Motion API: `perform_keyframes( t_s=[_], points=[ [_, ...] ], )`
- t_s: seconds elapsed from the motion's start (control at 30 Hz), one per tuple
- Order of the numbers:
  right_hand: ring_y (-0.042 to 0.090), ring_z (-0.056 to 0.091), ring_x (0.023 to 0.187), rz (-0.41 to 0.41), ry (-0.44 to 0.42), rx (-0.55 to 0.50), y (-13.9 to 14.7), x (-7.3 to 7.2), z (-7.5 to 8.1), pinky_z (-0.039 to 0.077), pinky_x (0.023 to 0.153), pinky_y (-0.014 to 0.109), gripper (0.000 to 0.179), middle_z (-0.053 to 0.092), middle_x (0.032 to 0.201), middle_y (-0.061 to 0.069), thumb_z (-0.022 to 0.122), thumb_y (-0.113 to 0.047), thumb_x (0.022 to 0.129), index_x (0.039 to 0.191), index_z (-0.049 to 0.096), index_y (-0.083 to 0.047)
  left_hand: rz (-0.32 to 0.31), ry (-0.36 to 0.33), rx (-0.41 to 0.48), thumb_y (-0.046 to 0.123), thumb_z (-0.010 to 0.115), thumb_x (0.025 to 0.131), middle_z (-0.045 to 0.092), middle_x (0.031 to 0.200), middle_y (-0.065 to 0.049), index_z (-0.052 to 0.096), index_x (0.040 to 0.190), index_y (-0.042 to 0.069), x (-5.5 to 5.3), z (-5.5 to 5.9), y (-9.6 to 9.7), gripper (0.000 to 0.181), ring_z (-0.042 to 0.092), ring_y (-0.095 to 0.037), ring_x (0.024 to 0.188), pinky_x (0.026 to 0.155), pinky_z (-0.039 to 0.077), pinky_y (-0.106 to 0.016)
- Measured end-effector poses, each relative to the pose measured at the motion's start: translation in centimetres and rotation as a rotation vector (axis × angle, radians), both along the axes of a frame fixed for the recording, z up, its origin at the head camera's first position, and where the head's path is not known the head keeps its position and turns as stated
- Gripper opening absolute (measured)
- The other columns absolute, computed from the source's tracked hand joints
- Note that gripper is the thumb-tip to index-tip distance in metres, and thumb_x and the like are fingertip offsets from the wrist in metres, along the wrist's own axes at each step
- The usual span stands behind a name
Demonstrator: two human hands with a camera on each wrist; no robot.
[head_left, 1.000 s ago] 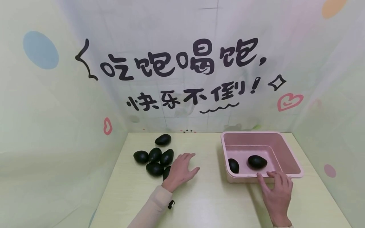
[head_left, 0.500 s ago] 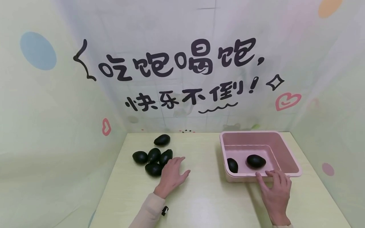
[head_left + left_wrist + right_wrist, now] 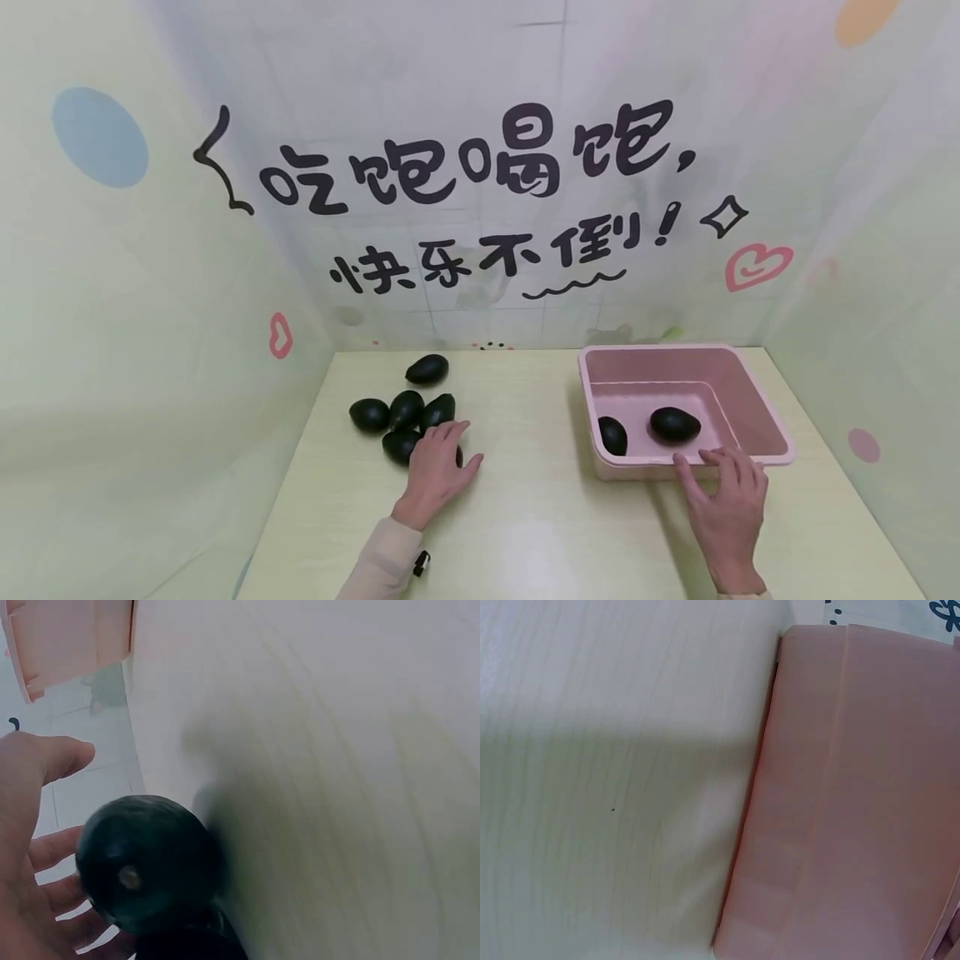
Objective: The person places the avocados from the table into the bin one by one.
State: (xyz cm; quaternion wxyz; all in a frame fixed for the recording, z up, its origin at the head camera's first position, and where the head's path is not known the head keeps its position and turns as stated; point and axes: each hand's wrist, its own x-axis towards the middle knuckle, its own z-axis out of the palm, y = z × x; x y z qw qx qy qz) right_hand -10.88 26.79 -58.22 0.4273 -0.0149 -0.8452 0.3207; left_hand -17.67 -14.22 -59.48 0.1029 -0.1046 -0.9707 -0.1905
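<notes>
Several dark green avocados (image 3: 407, 410) lie grouped on the left of the table. My left hand (image 3: 433, 471) is over the nearest one, thumb held apart and fingers spread along its far side. In the left wrist view that avocado (image 3: 146, 862) shows its stem scar, with the fingers behind it and the thumb clear of it. At the right, my right hand (image 3: 727, 512) holds the front rim of a pink plastic bin (image 3: 765, 461) with thumb and fingertips. Two avocados lie inside the bin, one in the middle (image 3: 675, 426) and one at the left wall (image 3: 613, 437).
The pale wooden table (image 3: 525, 533) is enclosed by printed cloth walls (image 3: 480, 100) at the back and both sides. One avocado (image 3: 427, 369) lies apart, behind the group. In the right wrist view the bin's outer wall (image 3: 855, 795) fills the right half.
My left hand has moved left and toward the front, down onto the nearest avocado. My right hand stays at the bin's rim. The view has shifted slightly.
</notes>
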Motion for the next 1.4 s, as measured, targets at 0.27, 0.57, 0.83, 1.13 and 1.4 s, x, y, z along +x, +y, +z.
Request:
perform_keyframes(
  t_s=[0.27,0.57,0.83,1.13,1.4],
  points=[
    [0.051,0.052,0.109,-0.001,0.012,-0.008,0.2,-0.1,-0.3,0.019,0.114,0.022,0.076,0.066,0.107,0.029,0.069,-0.065,0.094,0.103,0.07,0.01,0.028,0.032,-0.079,0.043,0.079,0.091,0.071,0.132,-0.01,0.071,0.135,0.013,0.2,-0.6,-1.0,0.054,0.065,-0.037,0.122,0.104,0.052,-0.054],
    [0.052,0.051,0.111,-0.005,-0.012,-0.01,0.1,0.0,-0.3,0.019,0.111,0.021,0.063,0.066,0.109,0.029,0.076,-0.053,0.091,0.104,0.069,0.009,0.026,0.021,-0.122,0.044,0.081,0.087,0.072,0.127,-0.014,0.072,0.132,0.011,0.7,-0.7,-2.3,0.057,0.064,-0.046,0.124,0.104,0.051,-0.059],
    [0.052,0.051,0.112,-0.008,-0.021,-0.012,-0.1,0.1,0.0,0.02,0.111,0.023,0.058,0.067,0.11,0.03,0.079,-0.045,0.089,0.105,0.069,0.01,0.013,-0.004,-0.174,0.047,0.082,0.084,0.073,0.123,-0.015,0.072,0.13,0.011,0.7,-0.3,-2.8,0.059,0.066,-0.043,0.119,0.1,0.051,-0.058],
    [0.053,0.051,0.112,-0.004,-0.014,-0.015,-0.1,0.1,0.0,0.018,0.111,0.021,0.056,0.067,0.109,0.03,0.08,-0.043,0.088,0.104,0.069,0.01,0.009,-0.013,-0.193,0.047,0.082,0.085,0.073,0.122,-0.015,0.073,0.13,0.011,0.7,-0.2,-2.8,0.059,0.066,-0.043,0.117,0.1,0.052,-0.058],
    [0.052,0.051,0.113,0.0,-0.01,-0.013,0.1,0.0,-0.2,0.018,0.111,0.02,0.056,0.067,0.11,0.03,0.081,-0.043,0.088,0.105,0.07,0.01,0.009,-0.01,-0.189,0.047,0.083,0.084,0.073,0.121,-0.015,0.073,0.129,0.011,0.7,0.2,-2.9,0.058,0.067,-0.042,0.116,0.099,0.052,-0.057]
  ],
)
